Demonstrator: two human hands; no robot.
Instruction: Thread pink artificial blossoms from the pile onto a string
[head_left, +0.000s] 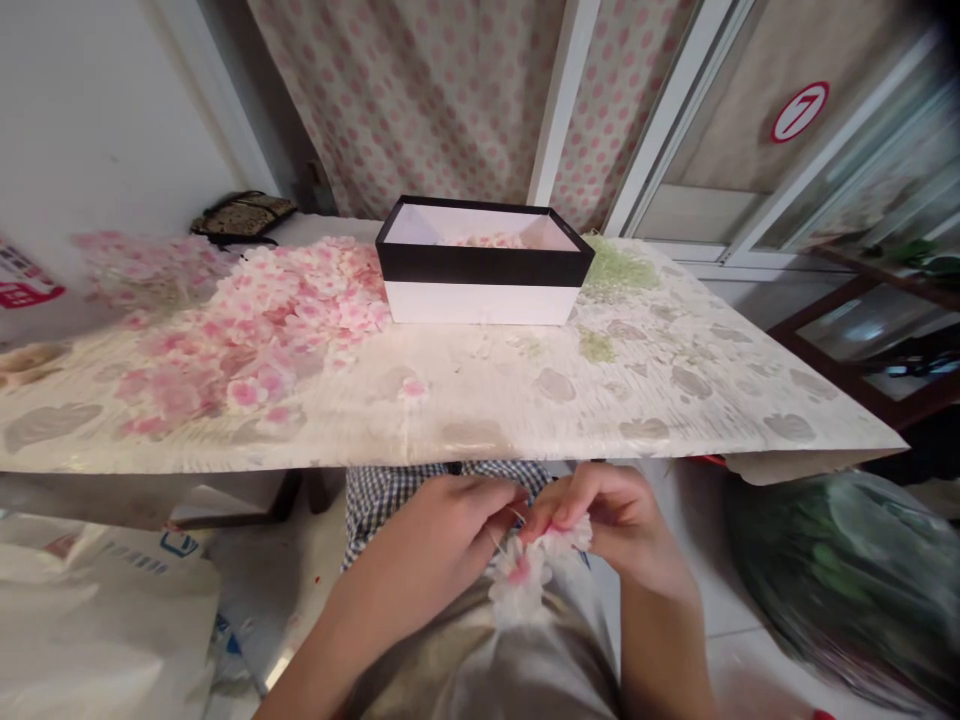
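Just below the table's front edge, both hands are close together over the lap. My right hand [626, 515] is closed, its thumb and fingers pinching a white-and-pink artificial flower [517, 585] by its upper petals. A thin pale strand runs from the flower toward my left hand [450, 525], whose fingers are curled and pressed together on it; whether it is a stem or a thread I cannot tell. The fingertips of the left hand are partly hidden. On the tabletop ahead lies a large pile of loose pink flowers [300, 295].
A white box with a black rim [484, 268] stands on the patterned tablecloth [495, 420], pink blossoms inside. Small green pieces [619, 272] lie to its right. A dark patterned pouch [244, 215] sits at the back left. Plastic bags stand at lower left [97, 620] and lower right [840, 580].
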